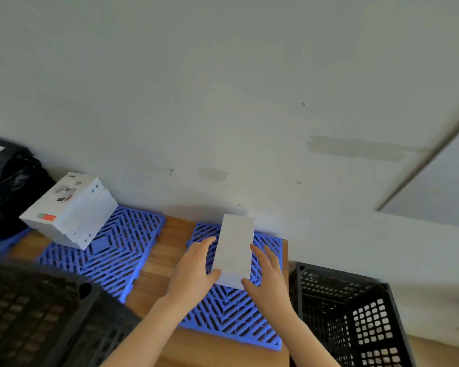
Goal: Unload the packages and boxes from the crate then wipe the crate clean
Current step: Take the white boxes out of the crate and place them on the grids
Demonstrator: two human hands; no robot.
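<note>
One black plastic bag (8, 186) is seen at the far left, slumped against the white wall (223, 102). Just beside it, a printed white box (72, 210) is found tilted on the far corner of a blue grid mat (112, 260), its near end raised and its label face turned up. Below that, a black latticed crate (37, 313) is caught at the bottom left corner, blurred, so what it holds cannot be told.

A strip of wooden tabletop (170, 247) is shown between the two mats. Now to the centre: the left hand (194, 268) is laid against the left side of a plain white box (233, 250), fingers nearly straight along the edge and the thumb set at the near left corner. The box itself is placed out of any crate, lengthwise over the far half of a second blue grid mat (231, 321), its far end close to the wall. Whether its underside is fully down on the mat cannot be told. The right hand (268, 279) is matched on the other side, fingers spread and fairly straight by the right edge, thumb touching the near right corner. So the box is pressed between two loose, uncurled hands.

At the right, a second black crate (355, 313) is seen standing just beside the tabletop's end, its perforated walls bare on the inside as far as is shown.
</note>
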